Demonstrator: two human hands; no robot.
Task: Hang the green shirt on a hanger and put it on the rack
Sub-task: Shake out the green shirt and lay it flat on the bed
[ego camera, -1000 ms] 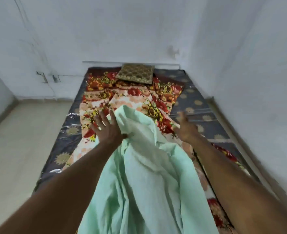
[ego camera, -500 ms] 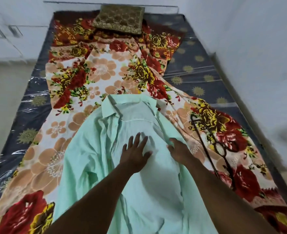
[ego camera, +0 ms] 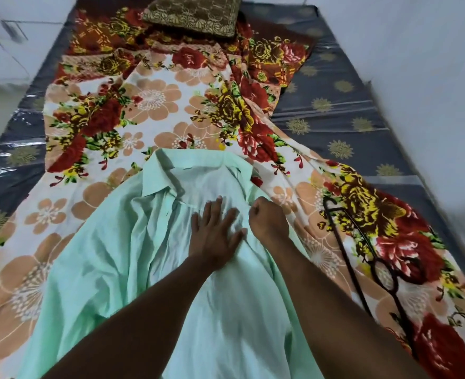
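Since half a second ago, the right hand has curled from loose into a fist at the front edge of the pale green cotton shirt; whether it pinches cloth I cannot tell. The left hand stays flat, fingers spread, pressing the chest. The shirt lies on the floral blanket, lengthwise from the person, collar pointing away towards the brown patterned pillow, under both hands. The black hanger lies just right of it.
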